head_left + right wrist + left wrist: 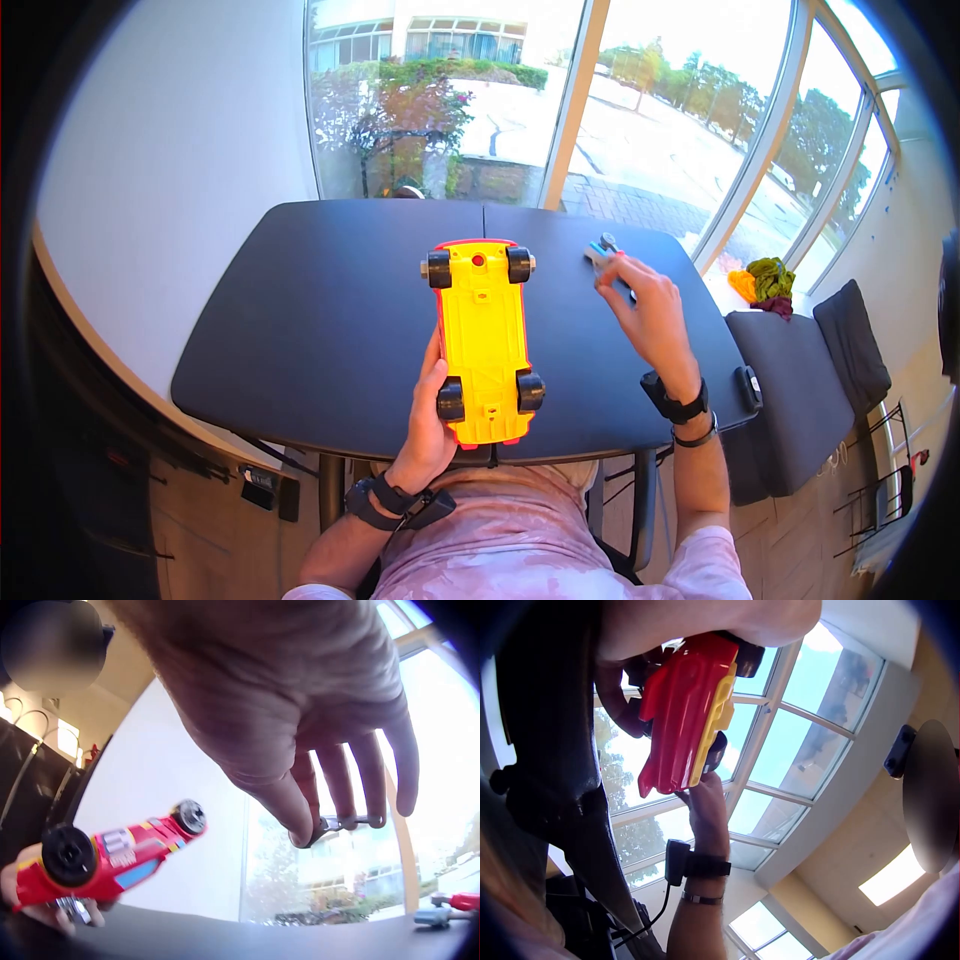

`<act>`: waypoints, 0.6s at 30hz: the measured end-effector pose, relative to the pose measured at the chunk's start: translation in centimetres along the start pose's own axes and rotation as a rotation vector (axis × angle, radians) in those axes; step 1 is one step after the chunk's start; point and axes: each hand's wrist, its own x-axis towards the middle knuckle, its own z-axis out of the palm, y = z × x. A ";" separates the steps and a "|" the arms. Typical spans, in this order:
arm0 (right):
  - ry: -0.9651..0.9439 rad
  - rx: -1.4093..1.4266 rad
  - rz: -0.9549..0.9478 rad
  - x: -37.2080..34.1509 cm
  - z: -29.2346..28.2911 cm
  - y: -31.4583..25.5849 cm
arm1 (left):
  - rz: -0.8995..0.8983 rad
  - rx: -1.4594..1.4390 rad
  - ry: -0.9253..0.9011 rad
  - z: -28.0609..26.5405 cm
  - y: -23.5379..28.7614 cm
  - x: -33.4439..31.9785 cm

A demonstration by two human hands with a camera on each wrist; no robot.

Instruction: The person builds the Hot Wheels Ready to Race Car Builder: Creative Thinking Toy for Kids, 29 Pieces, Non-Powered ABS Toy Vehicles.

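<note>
A red toy car [485, 340] is held over the near edge of the table, its yellow underside with black wheels turned up to the head view. My left hand [430, 420] grips it along its left side near the rear wheels. In the right wrist view the car's red side [124, 859] shows stickers and two wheels. Between the thumb and fingers of my right hand [652, 315] a small grey wrench-like piece [349, 822] is pinched. Just beyond that hand, several small toy parts [603, 246] in grey, red and light blue lie on the table.
The black table [330, 310] has a seam down its middle. A dark case [747, 388] sits at its right edge. On a grey padded chair [790, 390] to the right lie yellow, green and maroon cloths [768, 283]. Large windows stand behind the table.
</note>
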 end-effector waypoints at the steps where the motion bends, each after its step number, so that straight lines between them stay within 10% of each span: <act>1: 0.034 0.024 -0.049 0.5 -0.5 -1.6 | -0.006 -0.020 -0.014 0.3 0.2 -0.1; 9: 0.020 0.060 -0.409 3.1 1.4 -8.9 | -0.026 0.055 -0.019 0.6 1.0 -0.5; 18: -0.081 0.017 -0.336 4.3 3.8 -10.1 | -0.046 0.006 0.034 0.3 0.9 -0.5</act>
